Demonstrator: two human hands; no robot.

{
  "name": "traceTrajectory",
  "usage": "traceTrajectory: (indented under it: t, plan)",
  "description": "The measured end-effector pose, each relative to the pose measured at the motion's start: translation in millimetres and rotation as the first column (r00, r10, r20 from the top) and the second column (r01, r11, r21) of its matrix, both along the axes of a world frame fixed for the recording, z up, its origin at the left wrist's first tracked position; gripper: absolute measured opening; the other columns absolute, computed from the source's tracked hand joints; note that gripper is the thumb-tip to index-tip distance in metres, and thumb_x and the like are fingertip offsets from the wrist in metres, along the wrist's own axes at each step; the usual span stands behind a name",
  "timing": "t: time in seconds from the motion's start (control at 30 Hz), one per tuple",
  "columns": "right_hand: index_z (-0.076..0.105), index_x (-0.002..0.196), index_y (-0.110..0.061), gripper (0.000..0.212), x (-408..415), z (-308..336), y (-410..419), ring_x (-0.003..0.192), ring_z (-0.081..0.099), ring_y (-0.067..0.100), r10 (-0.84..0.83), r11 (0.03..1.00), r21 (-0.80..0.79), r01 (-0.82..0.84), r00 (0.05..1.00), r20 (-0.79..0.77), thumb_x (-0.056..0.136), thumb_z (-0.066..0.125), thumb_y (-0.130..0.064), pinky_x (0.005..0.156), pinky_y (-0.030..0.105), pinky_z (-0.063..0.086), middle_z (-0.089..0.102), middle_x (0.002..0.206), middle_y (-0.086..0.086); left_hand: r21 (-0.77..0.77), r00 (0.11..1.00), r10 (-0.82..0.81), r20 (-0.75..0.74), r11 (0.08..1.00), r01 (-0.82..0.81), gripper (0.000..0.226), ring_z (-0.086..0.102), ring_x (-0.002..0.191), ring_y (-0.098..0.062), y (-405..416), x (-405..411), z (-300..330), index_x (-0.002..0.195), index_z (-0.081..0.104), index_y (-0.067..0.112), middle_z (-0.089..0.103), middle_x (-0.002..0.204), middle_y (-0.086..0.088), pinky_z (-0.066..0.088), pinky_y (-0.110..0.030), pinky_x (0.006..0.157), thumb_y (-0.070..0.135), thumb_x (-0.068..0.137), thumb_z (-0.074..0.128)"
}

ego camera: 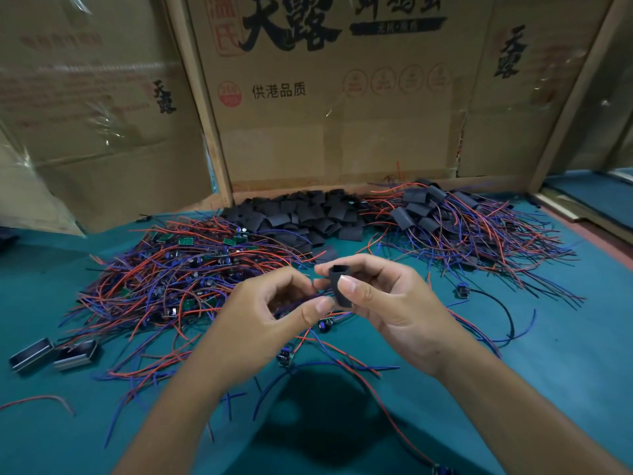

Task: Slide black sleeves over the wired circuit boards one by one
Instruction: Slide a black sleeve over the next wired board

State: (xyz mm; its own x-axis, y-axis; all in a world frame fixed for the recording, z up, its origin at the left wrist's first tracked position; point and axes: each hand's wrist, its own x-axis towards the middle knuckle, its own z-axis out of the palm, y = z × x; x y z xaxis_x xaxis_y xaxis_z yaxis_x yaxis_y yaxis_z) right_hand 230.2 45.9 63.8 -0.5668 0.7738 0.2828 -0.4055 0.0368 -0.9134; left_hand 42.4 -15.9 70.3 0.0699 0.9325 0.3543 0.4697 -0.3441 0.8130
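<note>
The right hand (383, 303) pinches an open-ended black sleeve (339, 286) between thumb and fingers; the left hand (270, 317) curls, pinching wires (294, 305). The cardboard (308, 132) reads "供港品质".

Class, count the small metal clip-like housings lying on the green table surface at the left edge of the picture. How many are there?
2. One metal housing lies nearest the left edge; the second housing lies just to its right, beside the wire pile. More could be hidden under the wires.
</note>
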Motion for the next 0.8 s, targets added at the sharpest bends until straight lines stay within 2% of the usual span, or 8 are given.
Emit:
traceTrajectory:
  t: [0.07, 0.13, 0.27, 0.4, 0.57, 0.67, 0.73, 0.8]
  plan:
    - [0.065, 0.111, 0.002, 0.041, 0, 2, 0, 0.102, 0.064, 0.031, 0.014, 1.0, 0.002, -0.014, 1.0, -0.008, 0.08, 0.069, -0.024, 0.09, 0.038, 0.053, 0.069, 0.107, 0.021, 0.022, 0.999, 0.029, 0.027, 0.999, -0.03, 0.036, 0.055, 0.066, -0.01, 1, 5, -2, 0.088, 0.068, 0.021, 0.063, 0.072, 0.001, 0.043, -0.027, 0.062, 0.056, 0.08, 0.068]
    - [0.065, 0.11, 0.002, 0.039, 2, 2, 1, 0.102, 0.064, 0.03, 0.022, 1.0, -0.002, -0.022, 1.0, -0.021, 0.08, 0.069, -0.024, 0.089, 0.036, 0.052, 0.069, 0.108, 0.02, 0.034, 0.998, 0.066, 0.015, 0.997, -0.066, 0.033, 0.042, 0.06, -0.019, 2, 8, -4, 0.087, 0.068, 0.023, 0.053, 0.066, -0.011, 0.033, -0.032, 0.057, 0.056, 0.082, 0.069]
    - [0.068, 0.108, -0.002, 0.037, 5, 3, 4, 0.107, 0.064, 0.031, 0.01, 1.0, 0.0, -0.01, 1.0, -0.015, 0.08, 0.069, -0.026, 0.088, 0.034, 0.053, 0.068, 0.113, 0.019, 0.057, 0.997, 0.081, 0.01, 0.995, -0.081, 0.022, 0.023, 0.053, -0.006, 1, 9, -4, 0.078, 0.067, 0.021, 0.032, 0.053, 0.011, 0.019, -0.022, 0.049, 0.039, 0.091, 0.065]
    - [0.068, 0.104, -0.002, 0.027, 10, 3, 10, 0.106, 0.065, 0.029, 0.005, 1.0, -0.004, -0.005, 0.998, -0.063, 0.083, 0.066, -0.018, 0.084, 0.032, 0.055, 0.067, 0.115, 0.018, 0.06, 0.997, 0.078, 0.03, 0.995, -0.079, 0.022, 0.023, 0.051, -0.004, 1, 5, -3, 0.076, 0.068, 0.019, 0.033, 0.052, 0.011, 0.021, -0.016, 0.048, 0.035, 0.09, 0.064]
    - [0.068, 0.102, -0.008, 0.023, 29, 7, 27, 0.097, 0.068, 0.032, -0.142, 0.99, -0.017, 0.141, 0.986, -0.082, 0.081, 0.065, -0.018, 0.074, 0.035, 0.058, 0.07, 0.106, 0.019, 0.054, 0.998, 0.064, 0.013, 0.996, -0.065, 0.021, 0.038, 0.06, -0.014, -1, -12, 2, 0.081, 0.071, 0.019, 0.054, 0.067, -0.019, 0.029, -0.029, 0.056, 0.038, 0.09, 0.069]
    - [0.068, 0.106, -0.012, 0.024, 44, 6, 38, 0.092, 0.069, 0.027, -0.381, 0.9, 0.285, 0.329, 0.912, 0.15, 0.082, 0.071, -0.014, 0.079, 0.031, 0.057, 0.071, 0.099, 0.013, 0.055, 0.998, 0.058, 0.024, 0.997, -0.059, 0.022, 0.04, 0.062, -0.017, -1, -20, 4, 0.082, 0.072, 0.02, 0.056, 0.071, -0.02, 0.03, -0.028, 0.057, 0.041, 0.087, 0.067]
    - [0.068, 0.106, -0.02, 0.027, 50, 4, 42, 0.091, 0.068, 0.016, -0.482, 0.819, 0.479, 0.315, 0.832, 0.276, 0.081, 0.075, -0.013, 0.083, 0.025, 0.054, 0.072, 0.095, 0.0, 0.052, 0.998, 0.053, 0.015, 0.997, -0.054, 0.024, 0.04, 0.062, -0.017, -2, -24, 4, 0.083, 0.073, 0.02, 0.057, 0.071, -0.02, 0.031, -0.027, 0.056, 0.043, 0.086, 0.067]
    - [0.068, 0.108, -0.022, 0.03, 53, 4, 42, 0.095, 0.067, 0.009, -0.494, 0.795, 0.543, 0.269, 0.808, 0.322, 0.08, 0.076, -0.012, 0.088, 0.023, 0.053, 0.072, 0.097, -0.007, 0.039, 0.999, 0.041, 0.007, 0.998, -0.041, 0.018, 0.046, 0.063, -0.013, -2, -26, 4, 0.081, 0.073, 0.021, 0.061, 0.072, -0.015, 0.035, -0.024, 0.057, 0.038, 0.086, 0.068]
